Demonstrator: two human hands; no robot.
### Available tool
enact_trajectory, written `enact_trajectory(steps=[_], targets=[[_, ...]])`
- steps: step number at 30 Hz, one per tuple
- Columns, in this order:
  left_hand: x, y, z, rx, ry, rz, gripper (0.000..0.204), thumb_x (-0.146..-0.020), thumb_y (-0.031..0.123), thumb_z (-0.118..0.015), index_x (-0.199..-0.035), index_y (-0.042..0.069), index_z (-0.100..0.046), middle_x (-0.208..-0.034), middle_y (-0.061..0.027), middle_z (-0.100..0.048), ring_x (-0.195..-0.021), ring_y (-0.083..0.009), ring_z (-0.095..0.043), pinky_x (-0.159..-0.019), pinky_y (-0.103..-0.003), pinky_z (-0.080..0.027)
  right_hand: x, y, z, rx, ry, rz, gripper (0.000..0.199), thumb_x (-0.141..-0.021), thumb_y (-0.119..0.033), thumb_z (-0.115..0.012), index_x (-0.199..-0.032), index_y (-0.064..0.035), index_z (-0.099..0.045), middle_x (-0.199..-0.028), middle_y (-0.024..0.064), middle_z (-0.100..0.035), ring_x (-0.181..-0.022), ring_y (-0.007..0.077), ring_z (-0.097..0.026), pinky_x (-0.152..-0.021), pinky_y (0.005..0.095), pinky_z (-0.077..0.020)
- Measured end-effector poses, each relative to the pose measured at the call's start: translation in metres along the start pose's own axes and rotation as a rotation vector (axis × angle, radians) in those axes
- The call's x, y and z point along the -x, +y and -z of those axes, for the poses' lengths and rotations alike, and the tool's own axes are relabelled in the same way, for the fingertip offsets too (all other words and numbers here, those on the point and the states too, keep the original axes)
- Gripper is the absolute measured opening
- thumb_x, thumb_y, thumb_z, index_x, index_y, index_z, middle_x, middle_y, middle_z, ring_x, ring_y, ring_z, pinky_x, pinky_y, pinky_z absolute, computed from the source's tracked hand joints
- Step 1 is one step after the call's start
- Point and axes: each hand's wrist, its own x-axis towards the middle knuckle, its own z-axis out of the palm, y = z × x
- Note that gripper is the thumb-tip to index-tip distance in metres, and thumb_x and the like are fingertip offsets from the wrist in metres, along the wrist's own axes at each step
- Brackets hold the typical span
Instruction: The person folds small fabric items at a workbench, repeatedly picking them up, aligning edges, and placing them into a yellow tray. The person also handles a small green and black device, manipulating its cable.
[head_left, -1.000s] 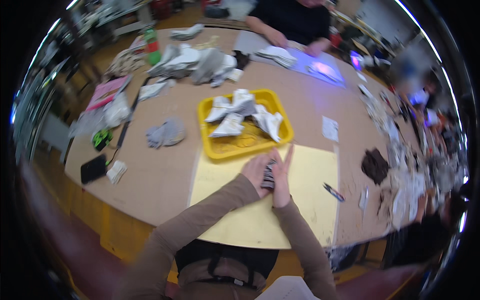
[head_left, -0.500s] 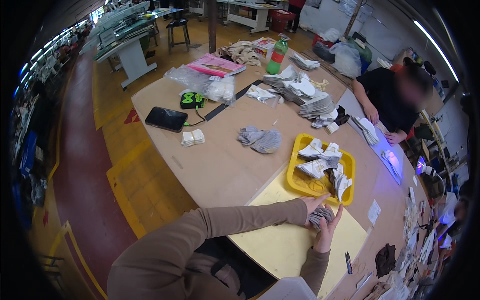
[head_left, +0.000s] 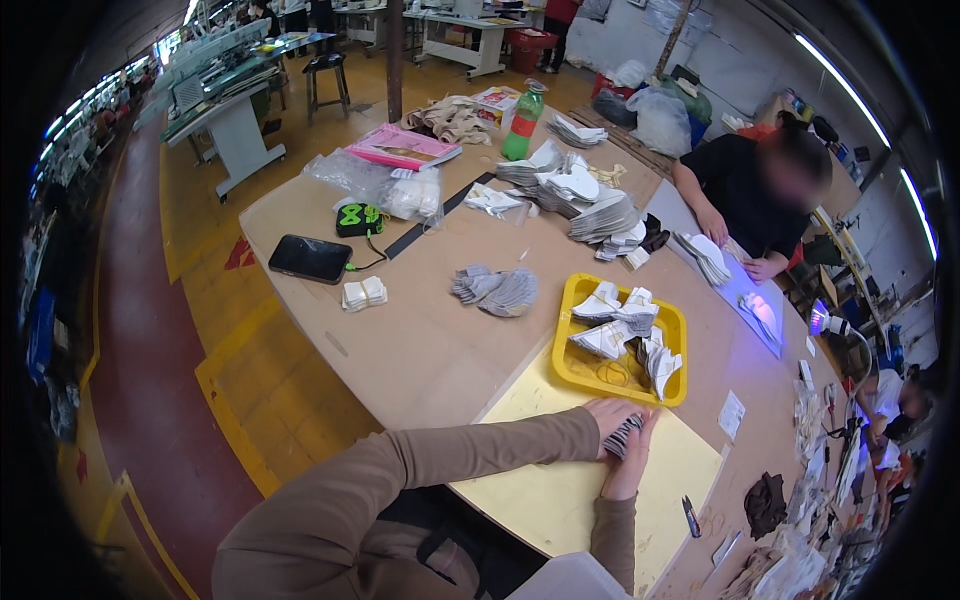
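Observation:
A stack of grey cut fabric pieces point(head_left: 622, 437) is held between my two hands over the pale yellow board point(head_left: 540, 490). My left hand point(head_left: 609, 414) is closed over its far side, while my right hand point(head_left: 632, 465) presses against its right side with the fingers pointing away from me. Part of the stack is hidden by the hands. Just beyond them stands a yellow plastic tray point(head_left: 566, 378) with several bundles of white and grey cut pieces point(head_left: 602, 340) and some rubber bands point(head_left: 612, 374) inside.
Left of the tray lies a grey fabric pile point(head_left: 495, 290); a banded white bundle point(head_left: 364, 294) and phone point(head_left: 310, 258) lie farther left. White stacks point(head_left: 580, 195) and a green bottle point(head_left: 522, 125) stand beyond. Small snips point(head_left: 691, 516) lie at right. A co-worker point(head_left: 755, 190) sits across, by a lamp point(head_left: 822, 318).
My right hand's fingers, spread before, have closed in against the stack, and my left hand has wrapped over it. The whole view has shifted slightly.

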Motion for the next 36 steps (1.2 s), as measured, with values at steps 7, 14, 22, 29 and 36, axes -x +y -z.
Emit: enact_trajectory(steps=[7, 14, 22, 29, 36], targets=[[0.001, -0.010, -0.004, -0.013, 0.046, -0.079, 0.071, -0.063, 0.021, -0.079, -0.125, 0.012, -0.046, -0.119, -0.0116, -0.054, -0.113, -0.0306, -0.052, -0.095, -0.044, -0.041, 0.031, -0.066, -0.022, 0.162, 0.330, 0.253, 0.044, -0.095, -0.010, -0.043, -0.135, 0.0060, -0.039, -0.130, 0.0141, -0.049, -0.122, 0.0213, -0.044, -0.107, 0.0348, -0.0304], [0.000, -0.019, -0.003, -0.038, 0.003, -0.110, 0.073, -0.062, 0.021, -0.080, -0.126, 0.011, -0.046, -0.115, -0.0129, -0.056, -0.107, -0.0320, -0.055, -0.093, -0.041, -0.044, 0.098, -0.152, -0.057, -0.523, -0.935, -0.119, 0.031, -0.092, -0.021, -0.052, -0.103, 0.0067, -0.061, -0.105, 0.0187, -0.060, -0.101, 0.0281, -0.056, -0.093, 0.0376, -0.0398], [-0.005, -0.006, 0.003, 0.004, -0.047, -0.087, 0.076, -0.064, 0.023, -0.080, -0.129, 0.010, -0.045, -0.119, -0.0135, -0.054, -0.112, -0.0323, -0.051, -0.100, -0.041, -0.040, 0.097, -0.189, -0.046, -0.381, -0.895, -0.102, 0.033, -0.093, -0.024, -0.053, -0.091, 0.0073, -0.062, -0.090, 0.0219, -0.062, -0.086, 0.0309, -0.058, -0.079, 0.0394, -0.0451], [0.003, 0.001, 0.002, 0.018, 0.101, -0.169, 0.096, -0.055, 0.019, -0.085, -0.136, 0.007, -0.034, -0.117, -0.0172, -0.051, -0.111, -0.0366, -0.049, -0.098, -0.041, -0.040, 0.023, -0.114, -0.012, 0.020, 0.191, 0.262, 0.023, -0.095, -0.010, -0.044, -0.107, 0.0049, -0.055, -0.104, 0.0100, -0.059, -0.101, 0.0141, -0.052, -0.094, 0.0281, -0.0386], [0.007, -0.004, -0.006, -0.145, 0.173, -0.235, 0.112, -0.055, 0.025, -0.085, -0.142, 0.000, -0.019, -0.117, -0.0228, -0.052, -0.107, -0.0396, -0.053, -0.096, -0.045, -0.041, 0.000, 0.000, 0.019, 0.019, -0.204, -0.057, 0.077, -0.097, -0.015, -0.044, -0.148, -0.0075, 0.013, -0.150, 0.0239, -0.022, -0.134, 0.0302, -0.033, -0.111, 0.0356, -0.0234]])
